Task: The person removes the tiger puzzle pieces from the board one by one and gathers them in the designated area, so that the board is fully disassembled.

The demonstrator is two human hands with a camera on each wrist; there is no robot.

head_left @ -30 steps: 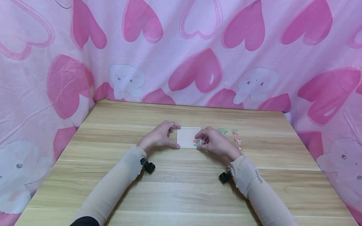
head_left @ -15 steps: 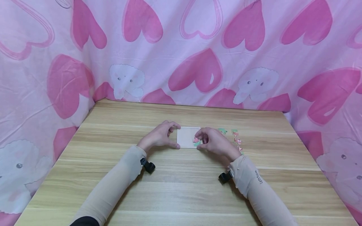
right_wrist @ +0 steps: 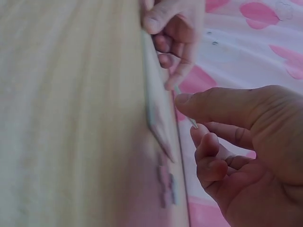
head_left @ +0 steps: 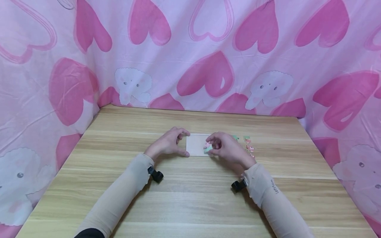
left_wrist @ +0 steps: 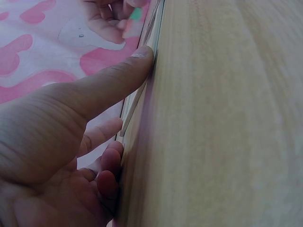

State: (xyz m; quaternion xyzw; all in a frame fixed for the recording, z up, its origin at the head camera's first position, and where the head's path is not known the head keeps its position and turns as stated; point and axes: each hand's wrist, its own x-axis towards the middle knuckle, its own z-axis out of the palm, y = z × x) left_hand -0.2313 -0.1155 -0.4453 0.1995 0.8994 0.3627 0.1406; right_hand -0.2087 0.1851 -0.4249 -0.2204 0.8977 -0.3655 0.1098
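Observation:
A pale, shallow puzzle board (head_left: pixel 194 145) lies flat on the wooden table. My left hand (head_left: pixel 168 143) grips its left side, thumb at the near corner and index finger at the far one. Over the board's right end, my right hand (head_left: pixel 227 148) pinches a pink-and-green puzzle piece (head_left: pixel 207 147) between thumb and index finger. From the right wrist, that piece shows edge-on, held apart from the board's surface (right_wrist: pixel 158 94). Fingers of the right hand hide the board's right edge.
Several loose puzzle pieces (head_left: pixel 250 148) lie in a column right of the board. Another green piece (head_left: pixel 235 137) is partly hidden behind the right hand. A pink heart-patterned curtain (head_left: pixel 205 74) hangs along the table's back and sides.
My right hand has risen slightly off the board with the pinched puzzle piece, which now appears tilted and shows more of its face. My left hand stays put on the board.

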